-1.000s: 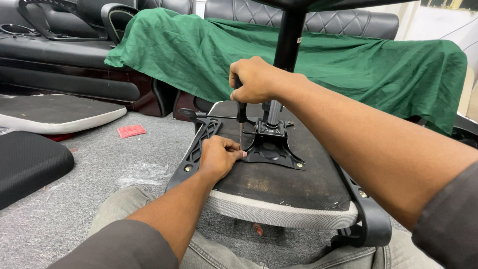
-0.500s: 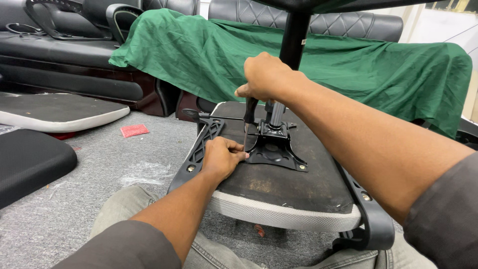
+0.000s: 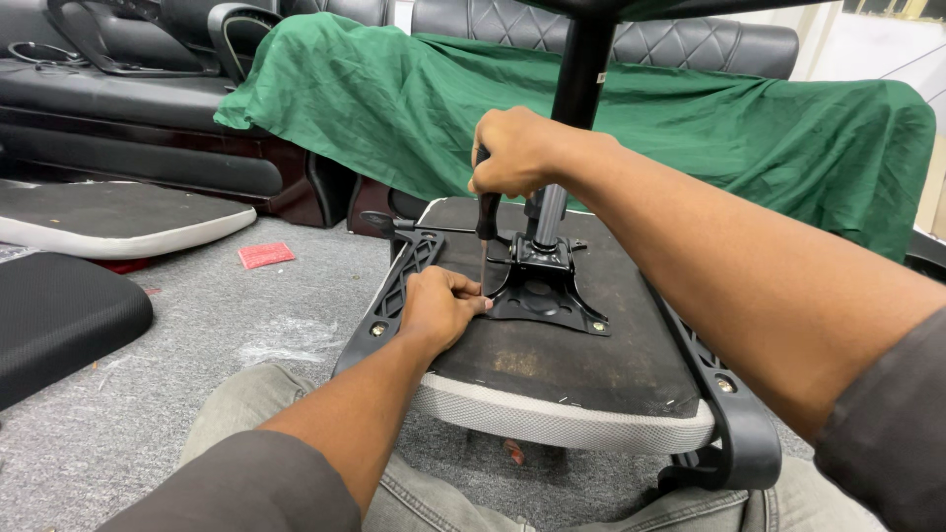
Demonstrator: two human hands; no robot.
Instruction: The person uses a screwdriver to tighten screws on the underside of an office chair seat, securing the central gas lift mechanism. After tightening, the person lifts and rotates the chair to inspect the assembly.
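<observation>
A screwdriver [image 3: 486, 222] is being held upright by the right hand [image 3: 520, 150], with the fingers wrapped tightly around the dark handle. The thin shaft is pointing straight down from the fist, and its tip is being met by the left hand [image 3: 440, 307]. The left fingertips [image 3: 480, 303] are pressed together at the tip, just at the front corner of the black metal plate [image 3: 548, 294]; whether a screw is being pinched there cannot be told, because it is too small and covered.

The plate is being carried by the underside of a chair seat [image 3: 557, 345], which is lying upside down over the person's knees. From the middle of the plate a metal column [image 3: 564, 148] is rising, just beside the right hand. The dark board of the seat is edged with grey mesh at the near side, and black plastic arm brackets [image 3: 724, 404] are fixed along both its sides. A lever [image 3: 394, 224] is sticking out to the left behind the plate.

On the grey carpet [image 3: 246, 325], well to the left of the seat, a small flat red packet [image 3: 266, 255] of rectangular shape is lying. Further left, two other seat cushions [image 3: 108, 217] are resting on the floor. Behind everything, a green cloth [image 3: 414, 99] is draped over black leather sofas [image 3: 118, 89].
</observation>
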